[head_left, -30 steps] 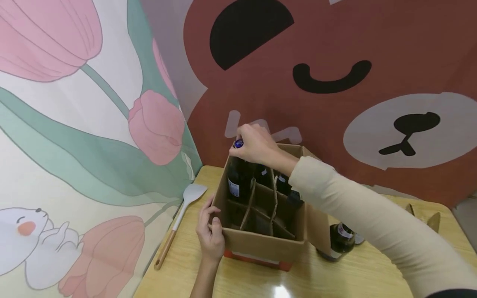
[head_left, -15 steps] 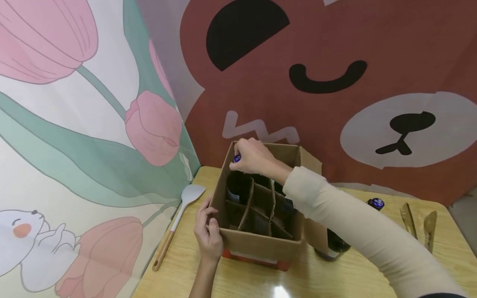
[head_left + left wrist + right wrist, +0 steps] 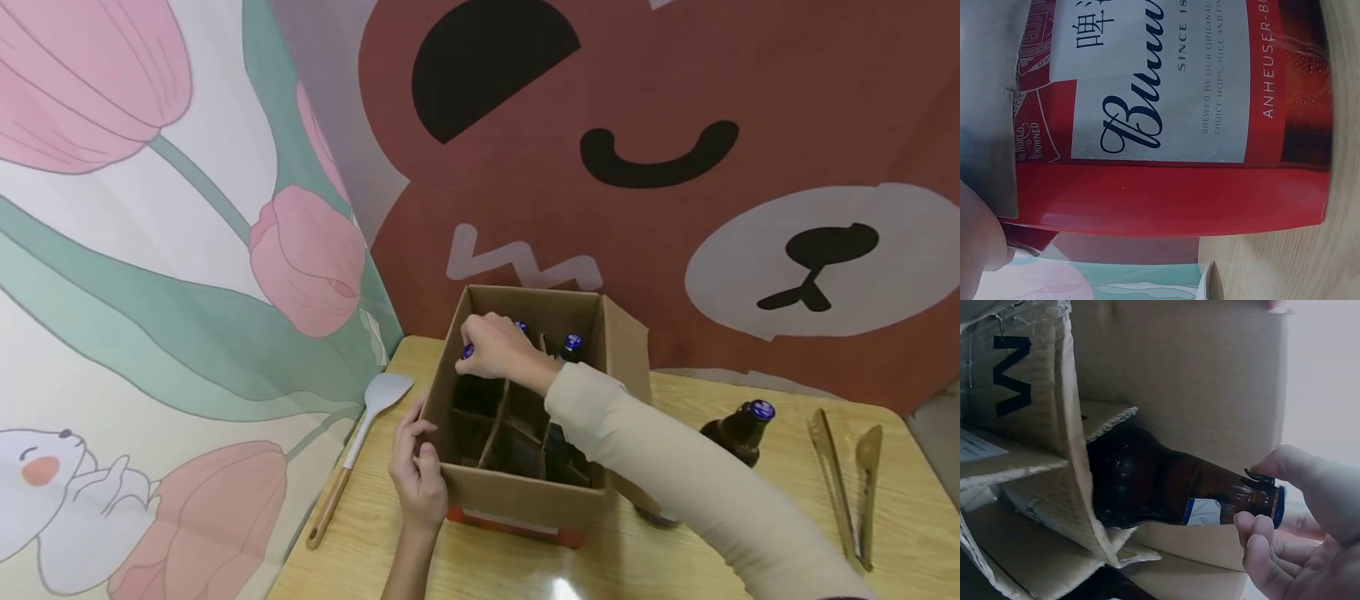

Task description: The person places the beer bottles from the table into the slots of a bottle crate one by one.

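Observation:
My right hand [image 3: 495, 346] pinches a brown beer bottle by its neck, just under the blue cap [image 3: 468, 352]. In the right wrist view this beer bottle [image 3: 1129, 478] stands inside a divided cardboard box, its lower part hidden by the divider. The box [image 3: 525, 492] is open at the top and its far left compartment takes the bottle. At the near left corner, my left hand [image 3: 422, 479] grips the box wall. Red printed sides of the box [image 3: 1160, 194] fill the left wrist view. Two more blue-capped bottles [image 3: 573, 342] are in the back row.
Right of the box, another capped beer bottle [image 3: 738, 429] stands on the wooden table, partly behind my right sleeve. Metal tongs [image 3: 840, 483] lie farther right. A spatula [image 3: 386, 387] with a wooden handle lies left of the box. Printed walls rise behind and at left.
My right hand has moved down with the beer bottle, which has sunk deeper into the far left compartment. My left hand keeps its hold on the box.

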Demonstrator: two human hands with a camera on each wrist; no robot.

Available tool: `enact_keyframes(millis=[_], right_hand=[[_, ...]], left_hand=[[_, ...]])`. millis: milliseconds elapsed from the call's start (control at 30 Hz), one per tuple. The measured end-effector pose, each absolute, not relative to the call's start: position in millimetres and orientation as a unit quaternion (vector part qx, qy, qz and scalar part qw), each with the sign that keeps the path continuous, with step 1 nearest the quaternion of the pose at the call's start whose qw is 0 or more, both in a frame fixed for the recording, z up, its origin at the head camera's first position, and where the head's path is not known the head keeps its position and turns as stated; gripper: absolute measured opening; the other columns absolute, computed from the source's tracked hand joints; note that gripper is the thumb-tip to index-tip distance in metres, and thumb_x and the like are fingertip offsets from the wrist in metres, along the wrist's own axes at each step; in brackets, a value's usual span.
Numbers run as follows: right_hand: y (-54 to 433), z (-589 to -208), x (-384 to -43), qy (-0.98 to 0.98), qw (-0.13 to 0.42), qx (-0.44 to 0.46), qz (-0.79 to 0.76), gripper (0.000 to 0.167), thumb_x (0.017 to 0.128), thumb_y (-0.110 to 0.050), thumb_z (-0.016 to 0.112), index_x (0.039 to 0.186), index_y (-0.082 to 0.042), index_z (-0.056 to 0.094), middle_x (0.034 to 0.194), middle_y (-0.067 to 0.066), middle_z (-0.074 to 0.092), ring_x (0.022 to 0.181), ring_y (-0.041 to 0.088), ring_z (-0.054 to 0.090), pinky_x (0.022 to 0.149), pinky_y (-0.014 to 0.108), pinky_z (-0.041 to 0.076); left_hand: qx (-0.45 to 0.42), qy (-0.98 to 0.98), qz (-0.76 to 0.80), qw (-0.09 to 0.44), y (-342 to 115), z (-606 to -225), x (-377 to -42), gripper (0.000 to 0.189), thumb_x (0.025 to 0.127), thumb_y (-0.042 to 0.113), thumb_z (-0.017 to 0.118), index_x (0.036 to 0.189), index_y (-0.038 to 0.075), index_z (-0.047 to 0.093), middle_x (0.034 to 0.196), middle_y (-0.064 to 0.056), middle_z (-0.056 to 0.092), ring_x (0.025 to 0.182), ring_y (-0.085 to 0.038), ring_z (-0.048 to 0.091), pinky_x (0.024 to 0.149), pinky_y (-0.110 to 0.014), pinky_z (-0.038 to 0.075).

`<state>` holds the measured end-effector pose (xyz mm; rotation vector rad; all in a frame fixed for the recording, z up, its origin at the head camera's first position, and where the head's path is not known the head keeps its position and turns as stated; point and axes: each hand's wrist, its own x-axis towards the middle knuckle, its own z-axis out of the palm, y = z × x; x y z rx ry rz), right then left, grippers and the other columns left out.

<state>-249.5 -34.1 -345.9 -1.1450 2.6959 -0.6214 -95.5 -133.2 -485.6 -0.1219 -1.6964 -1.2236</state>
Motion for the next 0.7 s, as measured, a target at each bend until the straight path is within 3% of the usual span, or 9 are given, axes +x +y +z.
enact_keyframes(millis=[200,267,367,467,700], right_hand=[[-38,-363,-252,0.902,0.095,-0.372,-0.195,0.042,0.084,-0.024,0.079,0.065,-0.008,0.045,0.051,-0.004,0.03,0.045,0.009,0.025,0.045,0.024,0.024],[-38,-371,-252,0.906,0.1,-0.366,-0.187,0.035,0.083,-0.025,0.08,0.069,-0.006,0.053,0.055,-0.003,0.042,0.048,0.01,0.033,0.047,0.025,0.03],[-39,-382,-253,0.91,0.11,-0.358,-0.179,0.026,0.083,-0.025,0.08,0.088,-0.003,0.066,0.08,0.003,0.066,0.061,0.013,0.055,0.055,0.027,0.044],[-36,-390,-253,0.914,0.114,-0.347,-0.178,0.034,0.082,-0.024,0.081,0.105,-0.003,0.07,0.106,0.009,0.071,0.079,0.019,0.066,0.066,0.032,0.053],[-37,-385,-250,0.916,0.133,-0.347,-0.153,0.022,0.084,-0.027,0.079,0.093,-0.009,0.069,0.085,0.001,0.067,0.06,0.014,0.053,0.052,0.029,0.044]], left_hand=[[-0.051,-0.7,-0.505,0.501,-135,-485,-96,0.024,0.082,-0.007,0.037,0.093,-0.009,0.058,0.131,-0.025,0.057,0.12,-0.039,0.054,0.1,-0.029,0.042],[-0.052,-0.701,-0.504,0.501,-134,-485,-96,0.024,0.082,-0.007,0.037,0.093,-0.009,0.058,0.131,-0.026,0.057,0.12,-0.04,0.053,0.101,-0.028,0.042],[-0.054,-0.7,-0.508,0.498,-133,-486,-96,0.023,0.083,-0.006,0.038,0.093,-0.009,0.058,0.131,-0.027,0.056,0.12,-0.042,0.052,0.101,-0.028,0.041],[-0.057,-0.701,-0.511,0.494,-130,-487,-97,0.022,0.084,-0.006,0.037,0.093,-0.009,0.058,0.131,-0.028,0.056,0.12,-0.042,0.052,0.102,-0.028,0.041],[-0.051,-0.692,-0.51,0.509,-128,-486,-97,0.023,0.085,-0.006,0.037,0.091,-0.011,0.058,0.13,-0.028,0.058,0.123,-0.035,0.053,0.099,-0.027,0.042]])
